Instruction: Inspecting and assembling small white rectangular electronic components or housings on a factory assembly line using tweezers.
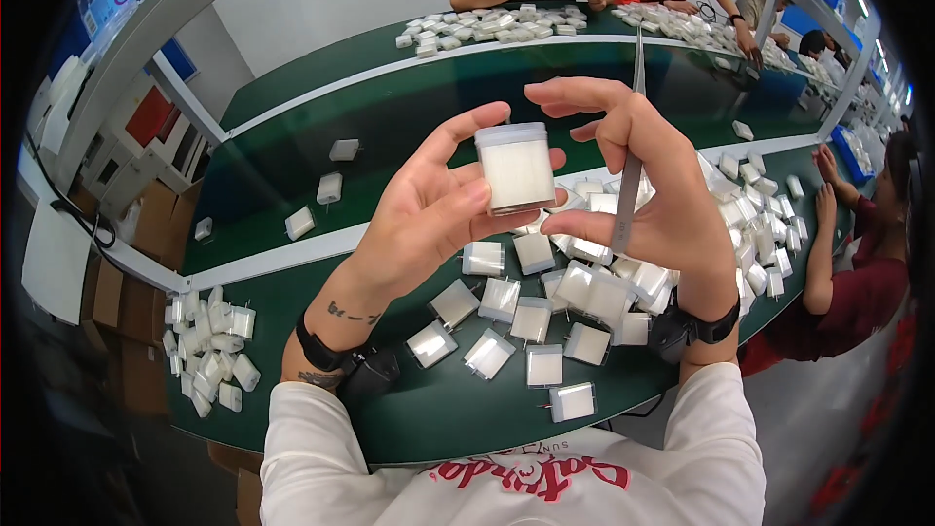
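The left hand [429, 209] holds a small white charger block [515, 170] up in front of the camera, above the green table [390, 127]. Its thumb and fingers close around the block's left and lower sides. The block stands upright with its long axis vertical and one broad pale face turned toward the camera; a slightly clearer band runs across its top.

The right hand [638, 185] is just to the right of the block, fingers curled, pinching a pair of metal tweezers [631, 156] that stand nearly vertical with the tip pointing far.

Under the hands lies a loose heap of similar white blocks [545, 302], several with small prongs showing. A smaller pile [209, 351] sits near the left edge. Brown cardboard boxes [122, 282] stand off the table at far left. Another person's hands [823, 185] work at the right.
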Available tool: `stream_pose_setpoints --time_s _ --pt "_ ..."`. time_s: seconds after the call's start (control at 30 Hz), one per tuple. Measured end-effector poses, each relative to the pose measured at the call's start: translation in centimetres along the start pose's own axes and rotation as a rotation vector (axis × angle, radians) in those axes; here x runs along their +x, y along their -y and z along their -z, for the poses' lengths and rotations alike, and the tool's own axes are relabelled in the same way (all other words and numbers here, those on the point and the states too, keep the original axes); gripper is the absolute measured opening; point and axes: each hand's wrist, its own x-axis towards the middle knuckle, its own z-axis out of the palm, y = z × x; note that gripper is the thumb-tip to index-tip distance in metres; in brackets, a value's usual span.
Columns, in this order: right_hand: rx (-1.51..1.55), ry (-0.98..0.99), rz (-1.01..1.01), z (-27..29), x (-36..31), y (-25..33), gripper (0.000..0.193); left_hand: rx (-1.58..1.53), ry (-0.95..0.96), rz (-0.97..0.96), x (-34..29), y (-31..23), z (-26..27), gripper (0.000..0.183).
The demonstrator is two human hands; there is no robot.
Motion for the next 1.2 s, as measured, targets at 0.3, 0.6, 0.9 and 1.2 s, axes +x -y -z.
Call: stream_pose_setpoints --time_s 0.3,0.6,0.9,1.2 --pt "0.126 -0.124 0.067 -1.7 0.2 -1.6 0.044 0.371 -0.03 -0.169 -0.7 -0.7 1.7 0.074" --pt "0.216 -0.038 -0.049 -2.1 0.1 -1.5 0.049 0.814 -0.16 -0.22 -0.4 -0.4 1.8 0.049" --pt "0.188 -0.108 -0.021 -2.9 -0.1 -1.6 0.045 0.597 -0.17 -0.254 -0.5 -0.1 1.7 0.054" --pt "-0.07 -0.015 -0.149 -1.3 -0.1 -1.8 0.044 0.982 -0.159 -0.019 1.6 0.6 5.5 0.053"
